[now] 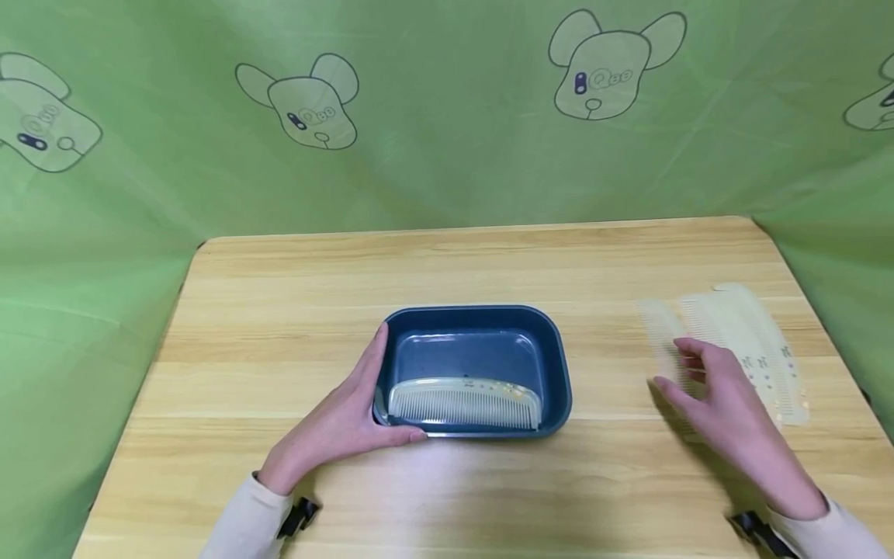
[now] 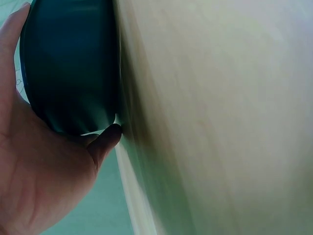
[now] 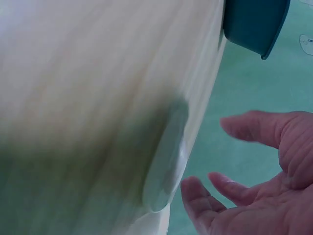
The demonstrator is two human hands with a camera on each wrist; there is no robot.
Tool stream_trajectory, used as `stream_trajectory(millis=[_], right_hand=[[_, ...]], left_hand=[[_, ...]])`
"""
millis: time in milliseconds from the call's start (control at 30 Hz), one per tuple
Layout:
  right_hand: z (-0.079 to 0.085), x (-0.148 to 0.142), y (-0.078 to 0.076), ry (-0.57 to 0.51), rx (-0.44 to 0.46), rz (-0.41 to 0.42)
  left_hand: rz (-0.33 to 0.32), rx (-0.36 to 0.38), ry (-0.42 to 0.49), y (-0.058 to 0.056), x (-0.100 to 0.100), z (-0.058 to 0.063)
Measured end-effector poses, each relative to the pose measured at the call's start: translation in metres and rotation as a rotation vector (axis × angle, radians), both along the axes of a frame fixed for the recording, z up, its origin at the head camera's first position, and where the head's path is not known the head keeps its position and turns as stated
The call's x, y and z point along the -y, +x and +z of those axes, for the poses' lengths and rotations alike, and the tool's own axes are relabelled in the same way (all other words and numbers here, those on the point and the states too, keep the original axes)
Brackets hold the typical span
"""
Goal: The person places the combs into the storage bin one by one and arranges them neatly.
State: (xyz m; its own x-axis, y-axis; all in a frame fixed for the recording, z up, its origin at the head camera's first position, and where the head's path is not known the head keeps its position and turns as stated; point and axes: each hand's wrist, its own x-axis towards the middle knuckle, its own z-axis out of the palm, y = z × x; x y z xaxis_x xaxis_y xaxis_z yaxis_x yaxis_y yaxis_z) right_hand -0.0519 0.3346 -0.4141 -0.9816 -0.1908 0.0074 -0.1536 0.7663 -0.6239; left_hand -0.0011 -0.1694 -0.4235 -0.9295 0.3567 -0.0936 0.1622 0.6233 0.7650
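Note:
A dark blue rectangular tray (image 1: pixel 461 309) stands mid-table, and one pale translucent comb (image 1: pixel 464 405) lies along its near side, teeth toward me. My left hand (image 1: pixel 338 415) grips the tray's left end, thumb along the front wall and fingers at the left side; the left wrist view shows the hand (image 2: pixel 44 161) against the tray's outer wall (image 2: pixel 73 63). Over the right side hovers my right hand (image 1: pixel 722 400), thumb and bent fingers apart, holding nothing. Beneath and beside it lies a pale comb (image 1: pixel 660 326). In the right wrist view, the hand (image 3: pixel 254 176) is clear of a comb (image 3: pixel 166 161).
More pale combs (image 1: pixel 740 318) lie fanned and overlapping toward the right edge, partly hidden by the right hand. The light wooden table (image 1: pixel 293 295) has a green curtain (image 1: pixel 447 155) with printed animal heads behind it and at both sides.

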Motion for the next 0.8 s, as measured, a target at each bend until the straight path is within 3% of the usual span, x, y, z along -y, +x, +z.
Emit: stream_trajectory(millis=[433, 800], right_hand=[[-0.0054, -0.0014, 0.0021, 0.086, -0.060, -0.001], [-0.0047, -0.0032, -0.0001, 0.110, -0.044, -0.007]], left_hand=[[-0.002, -0.001, 0.005, 0.0005, 0.0005, 0.0004], [-0.008, -0.010, 0.001, 0.0000, -0.0003, 0.0006]])
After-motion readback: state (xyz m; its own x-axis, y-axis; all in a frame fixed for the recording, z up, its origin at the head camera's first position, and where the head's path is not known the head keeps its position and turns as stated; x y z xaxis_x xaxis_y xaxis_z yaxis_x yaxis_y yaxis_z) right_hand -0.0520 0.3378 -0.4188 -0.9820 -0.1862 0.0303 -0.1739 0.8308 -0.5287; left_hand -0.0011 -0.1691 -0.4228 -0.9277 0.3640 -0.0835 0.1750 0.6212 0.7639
